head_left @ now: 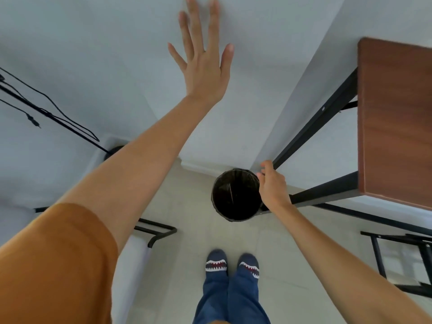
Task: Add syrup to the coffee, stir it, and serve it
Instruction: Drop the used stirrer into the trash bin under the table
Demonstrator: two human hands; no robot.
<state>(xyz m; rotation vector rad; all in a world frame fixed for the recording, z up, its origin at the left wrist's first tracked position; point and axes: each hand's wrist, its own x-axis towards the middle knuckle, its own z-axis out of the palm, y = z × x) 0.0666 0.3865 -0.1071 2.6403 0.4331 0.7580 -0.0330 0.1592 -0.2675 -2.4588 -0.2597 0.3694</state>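
Observation:
No coffee, syrup or stirrer is in view. My left hand [203, 64] is raised high in front of the white wall [93, 54], palm away from me, fingers spread and holding nothing. My right hand [273, 185] hangs low beside the right rim of a round black bin [235, 195] on the floor. Its fingers are curled together and I see nothing held in them. Something thin lies inside the dark bin, too dim to identify.
A brown wooden tabletop [395, 122] on a black metal frame [322, 190] stands at the right, against the wall. Black cables [46, 111] run along the left wall. Black metal frames sit at the lower left [159, 232] and lower right [402, 260]. My feet [231, 265] stand on the light floor.

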